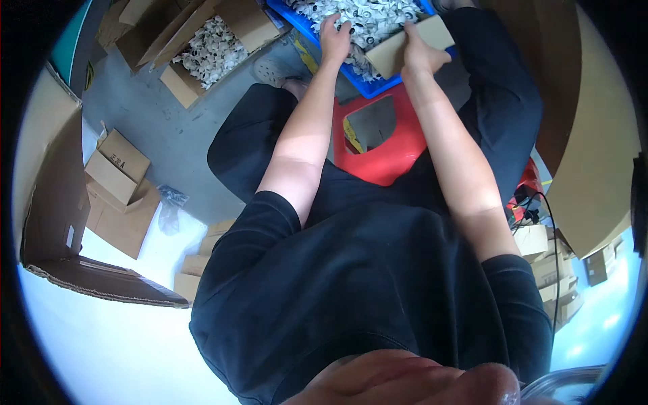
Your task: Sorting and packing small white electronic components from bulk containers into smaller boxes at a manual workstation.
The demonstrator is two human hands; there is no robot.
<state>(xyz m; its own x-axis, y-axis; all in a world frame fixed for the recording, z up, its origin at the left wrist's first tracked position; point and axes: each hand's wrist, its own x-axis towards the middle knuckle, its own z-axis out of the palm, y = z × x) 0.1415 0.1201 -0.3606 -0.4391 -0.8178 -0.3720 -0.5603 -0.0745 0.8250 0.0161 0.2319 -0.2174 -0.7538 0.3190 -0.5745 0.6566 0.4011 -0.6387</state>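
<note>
A blue bin [370,90] full of small white plastic parts with dark round spots [371,20] is in front of me. Over its near right corner, a light tan cardboard box [387,58] lies tilted, and only its flat faces show. My right hand [422,55] is closed on this box, thumb on top and fingers toward the right edge. At the bin's left side, my left hand [335,42] reaches down to the white parts. Its thumb and forefinger are apart, and a dark round spot shows beside the thumb.
A red plastic stool [378,162] stands between my legs. An open carton [181,86] with more white parts [212,54] is at the far left. Cardboard boxes [120,169] and a clear plastic bag [171,202] lie at left. Large cardboard [601,135] rises at right, near a black cable [555,270].
</note>
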